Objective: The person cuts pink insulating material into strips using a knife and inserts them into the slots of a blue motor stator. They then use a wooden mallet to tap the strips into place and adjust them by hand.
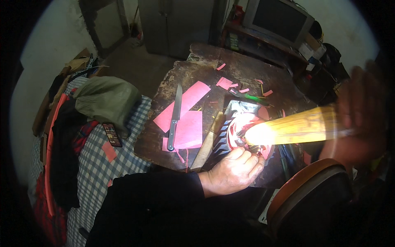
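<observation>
My left hand (234,171) is closed at the near rim of a dark, finned metal housing (222,140), fingers curled. Whatever it pinches is hidden. Pink strips (235,128) line the round opening of the housing. Over that opening lies a yellow, wood-grained, club-like piece (300,126); its left end is washed out by bright light. Beside its right end is my right hand (357,109), smeared by motion, so its fingers and grip cannot be read.
On the worn dark table (173,74) lie pink sheets (193,92), a kitchen knife (177,111), a wooden strip (205,146) and a green-handled tool (251,97). An orange-rimmed round object (300,177) stands near right. Leftward, a checked cloth (98,164) bears a phone (112,134).
</observation>
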Motion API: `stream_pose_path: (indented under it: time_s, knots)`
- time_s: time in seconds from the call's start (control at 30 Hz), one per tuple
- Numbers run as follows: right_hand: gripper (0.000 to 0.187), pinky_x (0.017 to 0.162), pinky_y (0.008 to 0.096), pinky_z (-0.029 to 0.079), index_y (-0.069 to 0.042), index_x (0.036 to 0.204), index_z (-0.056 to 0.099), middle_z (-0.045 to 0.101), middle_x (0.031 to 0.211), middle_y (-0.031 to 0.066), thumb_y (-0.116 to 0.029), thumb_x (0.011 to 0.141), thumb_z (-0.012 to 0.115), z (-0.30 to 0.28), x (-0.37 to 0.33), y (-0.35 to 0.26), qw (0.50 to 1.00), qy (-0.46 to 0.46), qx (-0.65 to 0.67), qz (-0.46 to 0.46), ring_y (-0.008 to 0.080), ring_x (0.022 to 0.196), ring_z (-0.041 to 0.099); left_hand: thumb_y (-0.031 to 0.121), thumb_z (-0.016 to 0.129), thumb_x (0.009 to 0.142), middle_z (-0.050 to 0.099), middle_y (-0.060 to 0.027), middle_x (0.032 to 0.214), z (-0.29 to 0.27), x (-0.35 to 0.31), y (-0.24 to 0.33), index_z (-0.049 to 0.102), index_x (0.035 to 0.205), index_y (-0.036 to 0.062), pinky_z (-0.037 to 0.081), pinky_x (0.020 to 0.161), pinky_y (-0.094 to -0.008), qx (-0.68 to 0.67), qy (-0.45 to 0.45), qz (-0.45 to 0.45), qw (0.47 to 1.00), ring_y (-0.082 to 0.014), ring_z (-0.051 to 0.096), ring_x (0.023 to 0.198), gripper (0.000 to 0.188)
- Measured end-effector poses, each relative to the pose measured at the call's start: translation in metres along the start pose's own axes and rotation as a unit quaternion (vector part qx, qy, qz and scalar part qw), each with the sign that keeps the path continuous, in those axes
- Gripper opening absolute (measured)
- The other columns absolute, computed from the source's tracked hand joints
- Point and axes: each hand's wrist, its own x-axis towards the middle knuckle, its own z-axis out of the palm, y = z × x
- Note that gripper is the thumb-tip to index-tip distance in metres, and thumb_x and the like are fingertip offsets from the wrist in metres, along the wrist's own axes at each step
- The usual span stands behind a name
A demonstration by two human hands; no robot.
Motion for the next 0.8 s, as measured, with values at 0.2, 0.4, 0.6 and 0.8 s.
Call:
stream_pose_path:
  time_s: [0.2,0.4,0.6,0.8]
  knots:
    - [0.042,0.056,0.0291,0.046,0.001,0.139,0.061,0.057,0.079,0.0059,-0.034,0.124,0.045,0.027,0.019,0.018,0.967,-0.141,0.036,0.211,0.016,0.058,0.053,0.016,0.068,0.096,0.069,-0.0112,0.102,0.0,-0.002,0.003,0.074,0.126,-0.0059,0.055,0.091,-0.0386,-0.005,-0.006,-0.015,1.0,-0.025,0.069,0.096,0.038]
    - [0.045,0.051,0.0244,0.042,0.001,0.139,0.06,0.054,0.077,0.004,-0.037,0.126,0.04,0.03,-0.004,0.028,0.962,-0.015,-0.003,0.271,0.0117,0.054,0.049,0.015,0.067,0.099,0.071,-0.0125,0.104,-0.001,-0.002,0.001,0.073,0.129,-0.0074,0.056,0.093,-0.0391,-0.014,0.002,-0.011,1.0,-0.0254,0.071,0.098,0.038]
    - [0.044,0.049,0.0245,0.043,0.0,0.136,0.061,0.054,0.076,0.0029,-0.037,0.126,0.041,0.026,-0.014,0.04,0.958,0.006,-0.025,0.284,0.0111,0.054,0.049,0.016,0.066,0.102,0.072,-0.0154,0.108,-0.003,-0.002,0.0,0.072,0.13,-0.0094,0.057,0.095,-0.041,-0.025,0.0,-0.003,1.0,-0.0264,0.072,0.101,0.038]
    - [0.043,0.048,0.0246,0.043,0.0,0.134,0.063,0.054,0.075,0.0019,-0.038,0.125,0.043,0.025,-0.016,0.049,0.956,0.005,-0.026,0.293,0.0105,0.053,0.05,0.02,0.067,0.1,0.072,-0.0184,0.111,-0.015,0.005,-0.01,0.074,0.126,-0.01,0.057,0.099,-0.046,0.034,-0.01,0.066,0.997,-0.0314,0.071,0.105,0.04]
